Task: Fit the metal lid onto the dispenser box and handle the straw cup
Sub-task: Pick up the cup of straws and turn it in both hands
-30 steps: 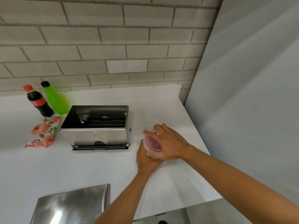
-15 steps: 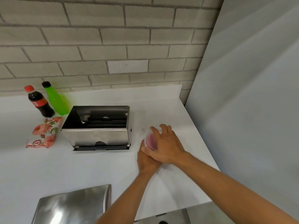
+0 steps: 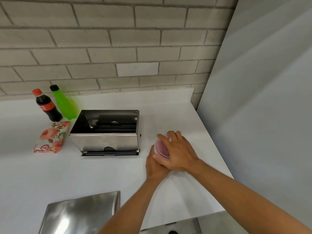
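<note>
The steel dispenser box (image 3: 108,142) stands open-topped at the middle of the white counter (image 3: 50,174). Its metal lid (image 3: 81,215) lies apart at the counter's front edge. To the right of the box, a clear cup with pink-red straws (image 3: 161,147) is held in both hands. My left hand (image 3: 154,166) grips it from below and my right hand (image 3: 179,151) wraps over its top and side. The hands hide most of the cup.
A cola bottle (image 3: 46,105) and a green bottle (image 3: 65,103) stand at the back left by the brick wall. A floral tissue pack (image 3: 52,137) lies left of the box. A grey panel (image 3: 261,115) rises along the counter's right edge.
My right hand has turned around the top of the cup, its fingers shifting from the left side toward the far side. The cup stays in place in my left hand.
</note>
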